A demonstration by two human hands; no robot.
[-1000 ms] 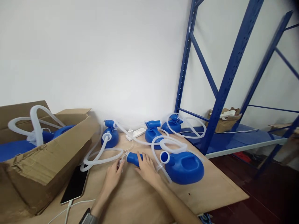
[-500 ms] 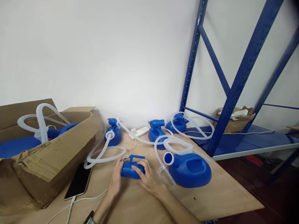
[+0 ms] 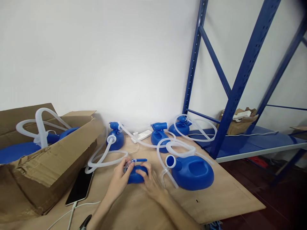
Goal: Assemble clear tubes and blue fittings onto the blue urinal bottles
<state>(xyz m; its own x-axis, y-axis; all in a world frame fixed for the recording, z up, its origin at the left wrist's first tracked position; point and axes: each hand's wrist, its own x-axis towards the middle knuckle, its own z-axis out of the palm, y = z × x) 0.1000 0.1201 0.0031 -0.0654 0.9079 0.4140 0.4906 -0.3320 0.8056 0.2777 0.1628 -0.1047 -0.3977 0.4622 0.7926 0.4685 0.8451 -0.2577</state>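
Near the front middle of the wooden table (image 3: 134, 207) is a small blue container (image 3: 135, 176) with a thin blue handle on top. My left hand (image 3: 122, 174) grips its left side, thumb and fingers closed at the base of the handle. My right hand (image 3: 150, 182) holds the right side, fingers curled over the body. Just to the right lies a larger blue jug (image 3: 193, 179) on its side, its white-rimmed mouth toward my hands. A coiled clear tube (image 3: 183, 150) rests behind that jug.
A cardboard box (image 3: 59, 159) with blue jugs and tubing stands at left, a phone (image 3: 80, 187) beside it. Behind are more blue jugs (image 3: 117, 140), looped tubes and a white power strip (image 3: 142, 136). A blue metal shelf (image 3: 240, 80) rises at right.
My left hand has shifted from the container's left end up to the handle's base, and its thumb now presses there. My right hand still holds the right side. The view has shifted slightly.
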